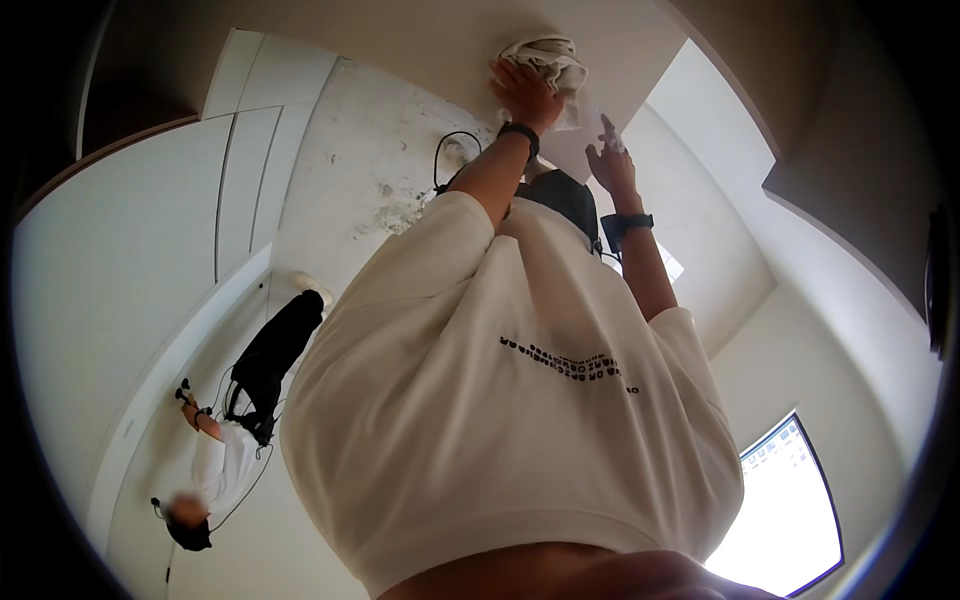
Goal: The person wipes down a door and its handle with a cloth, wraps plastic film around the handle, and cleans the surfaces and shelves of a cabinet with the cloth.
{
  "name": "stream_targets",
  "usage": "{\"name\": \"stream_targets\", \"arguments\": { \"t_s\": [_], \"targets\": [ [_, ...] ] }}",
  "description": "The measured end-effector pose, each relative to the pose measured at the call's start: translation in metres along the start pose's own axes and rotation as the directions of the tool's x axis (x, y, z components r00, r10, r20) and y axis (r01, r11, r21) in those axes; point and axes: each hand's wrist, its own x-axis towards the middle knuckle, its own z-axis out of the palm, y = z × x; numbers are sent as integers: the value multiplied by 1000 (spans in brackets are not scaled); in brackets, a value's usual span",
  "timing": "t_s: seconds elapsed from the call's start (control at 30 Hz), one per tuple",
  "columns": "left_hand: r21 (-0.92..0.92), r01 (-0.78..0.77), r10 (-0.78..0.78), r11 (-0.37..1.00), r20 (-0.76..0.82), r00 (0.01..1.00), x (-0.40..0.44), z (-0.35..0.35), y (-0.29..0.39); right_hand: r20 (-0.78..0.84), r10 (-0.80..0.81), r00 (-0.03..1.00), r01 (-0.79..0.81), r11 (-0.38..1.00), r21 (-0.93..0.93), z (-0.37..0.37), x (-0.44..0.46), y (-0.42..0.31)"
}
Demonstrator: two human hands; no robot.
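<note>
The left hand [528, 98] is placed on a bunched off-white cloth [552, 62], which lies on the brown table [440, 38] at the top of the view. Its fingers are extended over the near-left part of the cloth, open rather than closed around it. The right hand [612, 168] is raised near the table edge, to the right of the cloth and apart from it. A small whitish item [613, 138] is at its fingers; whether they grip it cannot be determined. A dark band [520, 133] encircles the left wrist; a dark wrist device [627, 226] is on the right. Another person [235, 440] is at the lower left, with a dark object [183, 391] at one hand. A lit screen [790, 510] is at the lower right.
</note>
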Motion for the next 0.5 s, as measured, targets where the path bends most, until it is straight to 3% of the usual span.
{"name": "stream_targets", "arguments": {
  "t_s": [0.1,0.23,0.37,0.4,0.5],
  "targets": [
    [117,-104,112,988,-67,991,32,-6,-17,-45,-13,999,13,1000,-10,-20,8,11],
    [191,-194,210,962,-68,975,62,-35,-72,122,94,988,-91,995,-29,-28,16,23],
    [146,-52,41,988,79,996,100,-61,-150,120,151,981,-138,984,-114,-16,9,17],
    [153,0,-14,988,91,996,110,-60,-170,-1,64,998,-63,995,-80,-7,0,19],
    [84,128,-136,988,109,985,132,-81,-219,-35,112,993,-113,992,-47,11,-16,11]
  ]
}}
